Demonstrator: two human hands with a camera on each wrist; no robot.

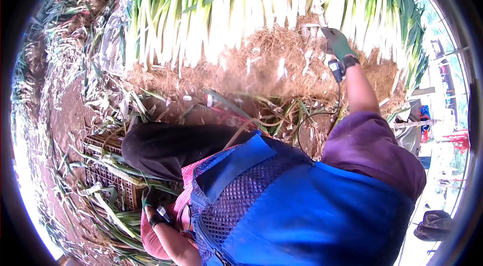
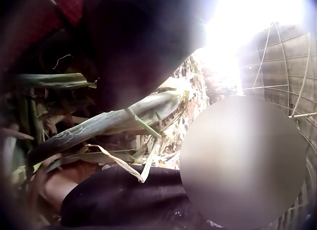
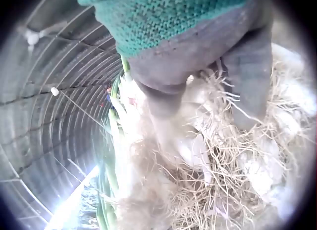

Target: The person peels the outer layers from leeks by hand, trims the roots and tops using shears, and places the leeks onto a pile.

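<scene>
A wide pile of long green onions [image 1: 226, 19] lies with white stems and tangled roots [image 1: 271, 44] towards the person. My right hand [image 1: 338, 43], in a green glove with grey coating, reaches to the root ends on the right part of the pile. In the right wrist view its grey fingers [image 3: 250, 86] and thumb bend around a green onion's root end [image 3: 218, 91]. Low on the left, my left hand [image 1: 149, 198], also gloved, is beside the pink sleeve and a crate. Its fingers are hidden in shadow, and I cannot tell whether they hold anything.
A slatted plastic crate [image 1: 108, 175] stands left of the dark-trousered knee [image 1: 156, 147]. Loose onion leaves [image 1: 121, 225] and peelings litter the ground around it. A cable [image 1: 322, 113] hangs from the right wrist camera. Curved ribs of a tunnel cover [image 3: 64, 101] rise beside the pile.
</scene>
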